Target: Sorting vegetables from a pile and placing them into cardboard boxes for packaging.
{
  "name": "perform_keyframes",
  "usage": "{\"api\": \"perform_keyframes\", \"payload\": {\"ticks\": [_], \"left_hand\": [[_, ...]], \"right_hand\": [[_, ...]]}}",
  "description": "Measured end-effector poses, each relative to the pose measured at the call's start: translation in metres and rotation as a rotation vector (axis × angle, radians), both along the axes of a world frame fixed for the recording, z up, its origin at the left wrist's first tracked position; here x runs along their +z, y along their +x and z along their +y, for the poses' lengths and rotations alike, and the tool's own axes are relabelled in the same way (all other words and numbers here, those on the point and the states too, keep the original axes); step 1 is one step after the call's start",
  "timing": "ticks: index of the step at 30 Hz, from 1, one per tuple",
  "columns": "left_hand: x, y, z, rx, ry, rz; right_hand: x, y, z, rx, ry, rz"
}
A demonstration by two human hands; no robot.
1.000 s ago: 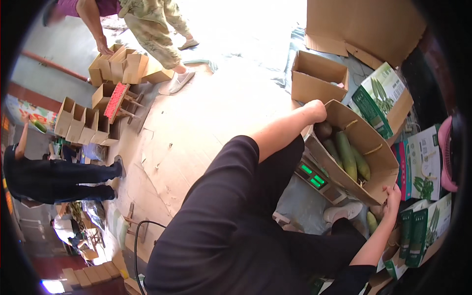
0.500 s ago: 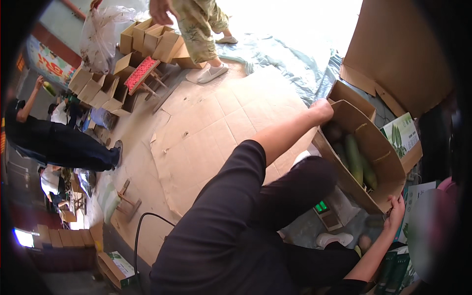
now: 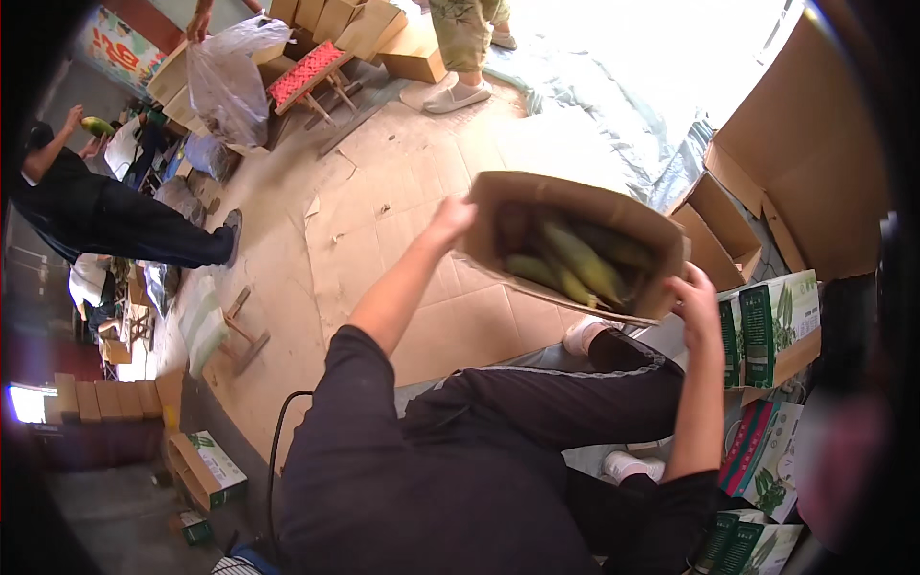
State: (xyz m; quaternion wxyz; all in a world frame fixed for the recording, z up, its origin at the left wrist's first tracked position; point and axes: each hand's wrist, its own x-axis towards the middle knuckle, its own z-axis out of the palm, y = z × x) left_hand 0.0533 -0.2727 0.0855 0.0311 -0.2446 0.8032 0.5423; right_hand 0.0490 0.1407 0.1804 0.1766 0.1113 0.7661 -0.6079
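Note:
An open cardboard box [image 3: 575, 189] hangs over the cardboard-covered floor in front of me, slightly tilted, carried between both hands. Inside lie several long green-yellow vegetables [image 3: 585, 257], cucumber-like in shape; their exact kind is unclear. My left hand [image 3: 450, 222] grips the box's left end, its fingers partly hidden and a little blurred. At the opposite end, my right hand [image 3: 694, 299] is closed round the right edge.
Flattened cardboard [image 3: 402, 278] covers the floor. Open boxes [image 3: 714, 235] and printed green-white cartons [image 3: 776, 321] stand on the right. A red-topped stool [image 3: 309, 77] is at the back; a person in dark clothes [image 3: 144, 225] stands left. Another person's patterned trousers [image 3: 460, 38] show behind.
Both hands have lifted the box with its vegetables away from the right side, moving it leftward over the cardboard floor. My view has shifted slightly, and a plastic bag at the back has moved.

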Motion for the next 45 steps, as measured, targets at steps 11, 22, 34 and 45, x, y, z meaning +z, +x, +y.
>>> {"api": "perform_keyframes", "payload": {"ticks": [11, 22, 34, 45], "left_hand": [[-0.072, 0.171, -0.219, 0.376, -0.345, -0.404], [-0.034, 0.151, -0.146, 0.357, -0.878, -0.395], [-0.075, 0.089, 0.129, -1.059, -0.982, 0.194], [-0.162, 0.099, 0.123, -1.578, -1.436, -0.619]], "right_hand": [[-0.12, 0.065, -0.188, 0.49, 0.027, -0.493], [0.0, 0.031, -0.092, 0.373, 0.046, 0.079], [0.025, 0.143, 0.153, -0.353, 0.146, 0.117], [-0.034, 0.217, 0.195, -0.503, 0.069, -0.121]]}}
